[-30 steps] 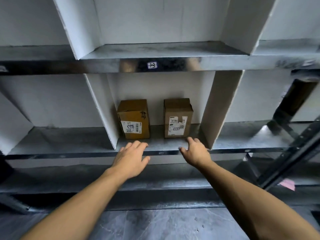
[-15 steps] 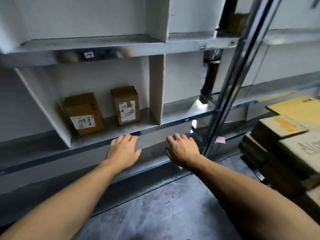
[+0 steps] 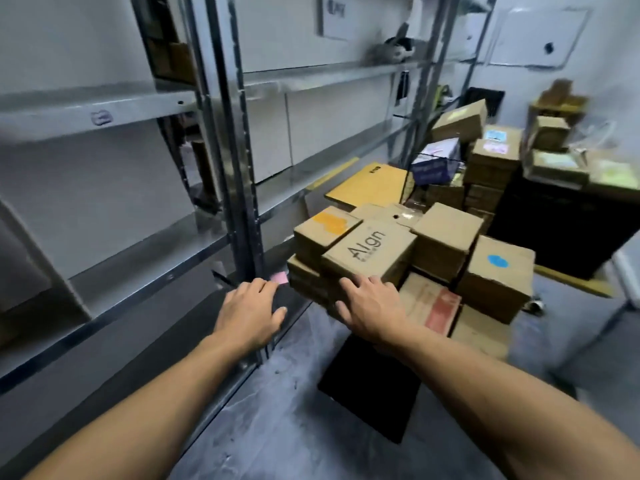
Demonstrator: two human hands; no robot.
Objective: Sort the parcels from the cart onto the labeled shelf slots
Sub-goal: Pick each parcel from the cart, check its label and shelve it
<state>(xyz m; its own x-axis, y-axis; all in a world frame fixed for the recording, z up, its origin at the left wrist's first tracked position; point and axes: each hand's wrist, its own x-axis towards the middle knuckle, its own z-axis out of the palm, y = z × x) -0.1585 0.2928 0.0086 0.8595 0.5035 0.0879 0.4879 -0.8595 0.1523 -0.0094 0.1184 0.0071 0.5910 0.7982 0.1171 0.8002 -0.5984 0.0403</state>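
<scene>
A pile of brown cardboard parcels fills the cart at centre right. On top lies a box printed "Align" [image 3: 370, 251], beside it one with an orange patch [image 3: 325, 226] and one with a blue dot [image 3: 498, 271]. My right hand [image 3: 370, 310] hovers open, palm down, at the near edge of the "Align" box; whether it touches is unclear. My left hand [image 3: 251, 313] is open, palm down, in front of the shelf upright [image 3: 239, 188], holding nothing. The metal shelf [image 3: 114, 251] with white dividers runs along the left.
A flat yellow parcel [image 3: 367, 185] lies behind the pile. More boxes are stacked on a black unit [image 3: 554, 216] at the right. A black panel [image 3: 370, 389] lies on the grey floor below my right arm. A pink tag [image 3: 280, 278] sticks by the upright.
My view has swung right from the slot with two boxes to the cart. Both empty hands moved away from the shelf edge; the right one now reaches the top parcels.
</scene>
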